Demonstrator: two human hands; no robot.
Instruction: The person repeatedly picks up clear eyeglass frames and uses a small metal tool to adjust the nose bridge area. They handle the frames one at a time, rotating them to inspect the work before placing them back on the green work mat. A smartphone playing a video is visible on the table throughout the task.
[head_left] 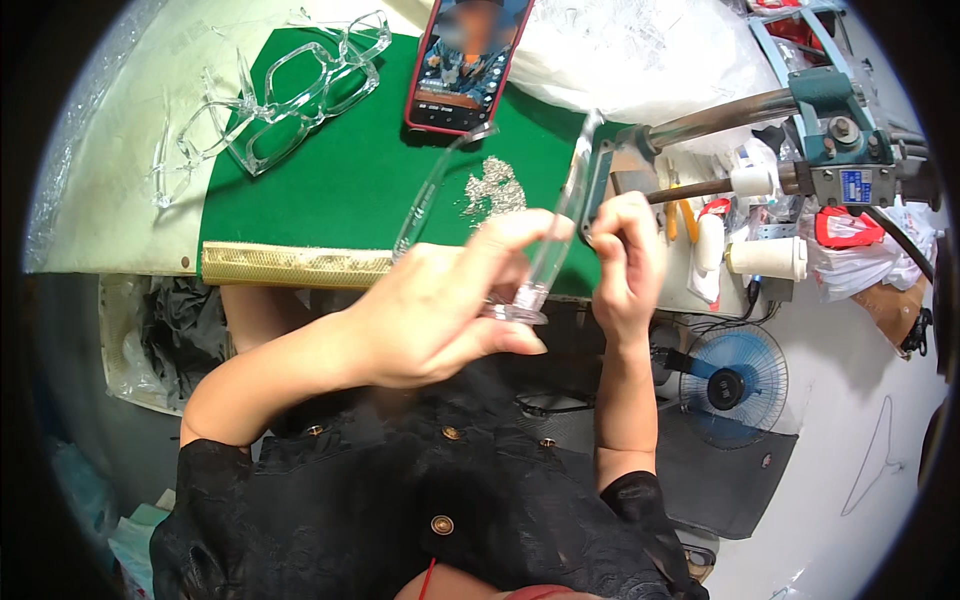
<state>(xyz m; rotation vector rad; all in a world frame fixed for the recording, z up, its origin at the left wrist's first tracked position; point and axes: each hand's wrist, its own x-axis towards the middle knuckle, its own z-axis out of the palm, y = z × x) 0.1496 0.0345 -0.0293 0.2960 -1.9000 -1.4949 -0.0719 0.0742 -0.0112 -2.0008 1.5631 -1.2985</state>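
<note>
My left hand is closed around the front of a clear eyeglass frame, held above the near edge of the table. Its two temples stick up and away from me, one on each side of my fingers. To the right, my right hand is raised with its fingers curled in, close beside the bracket of a bench machine. Whatever those fingers pinch, if anything, does not show. A small pile of tiny silvery metal parts lies beyond my left hand on the green mat.
Several clear eyeglass frames lie heaped at the far left. A phone in a red case stands at the back. The machine's metal rods reach in from the right, near a white cup. Below is a blue fan.
</note>
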